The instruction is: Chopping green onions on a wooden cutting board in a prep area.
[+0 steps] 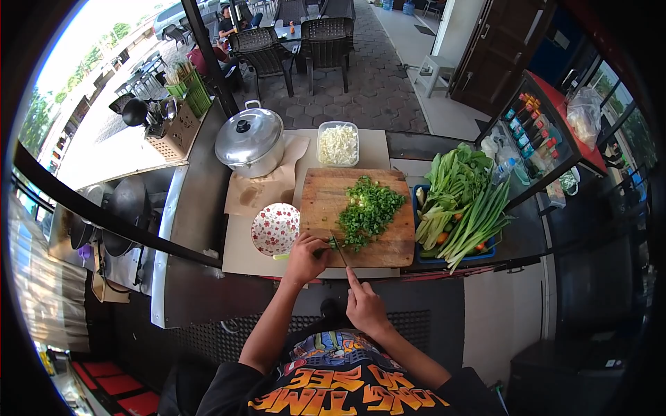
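On a wooden cutting board [322,197] lies a heap of chopped green onions [367,213]. My right hand [364,304] grips a knife [341,252], its index finger stretched along the top and its blade over the board's near edge. Beside the blade, at the near left corner, my left hand [308,258] has curled fingers around dark green stalks, mostly hidden by the hand. A pale stalk end shows to the left of that hand. A flower-patterned plate [276,229] sits left of the board. Behind the board stands a plastic container of shredded cabbage [338,145].
A lidded aluminium pot [250,140] stands at the back left. On the right, a blue basket [458,258] holds leafy greens, green onions and tomatoes. Woks [127,216] are at far left. A bottle case [536,130] stands at right. People sit beyond the counter.
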The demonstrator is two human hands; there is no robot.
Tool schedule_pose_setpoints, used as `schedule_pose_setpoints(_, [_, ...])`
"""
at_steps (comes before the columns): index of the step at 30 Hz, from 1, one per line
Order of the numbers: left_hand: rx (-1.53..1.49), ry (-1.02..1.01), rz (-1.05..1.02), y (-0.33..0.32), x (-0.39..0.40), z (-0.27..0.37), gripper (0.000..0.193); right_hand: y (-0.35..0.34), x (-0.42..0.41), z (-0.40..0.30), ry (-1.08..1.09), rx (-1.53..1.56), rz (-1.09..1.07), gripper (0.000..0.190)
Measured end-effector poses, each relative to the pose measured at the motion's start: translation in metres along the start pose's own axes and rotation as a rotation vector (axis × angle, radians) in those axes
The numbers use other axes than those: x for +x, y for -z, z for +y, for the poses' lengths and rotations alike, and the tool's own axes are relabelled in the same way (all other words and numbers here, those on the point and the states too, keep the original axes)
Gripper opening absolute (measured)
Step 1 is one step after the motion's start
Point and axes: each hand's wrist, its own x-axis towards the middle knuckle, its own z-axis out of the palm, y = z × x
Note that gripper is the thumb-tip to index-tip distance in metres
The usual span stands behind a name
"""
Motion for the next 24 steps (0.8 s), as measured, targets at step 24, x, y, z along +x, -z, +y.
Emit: schedule_pose_setpoints(24, [0.019, 0.051, 0.036, -0.002, -0.001, 0.004, 0.014, 0.008, 0.002, 0.013, 0.047, 0.130, 0.075, 0.059])
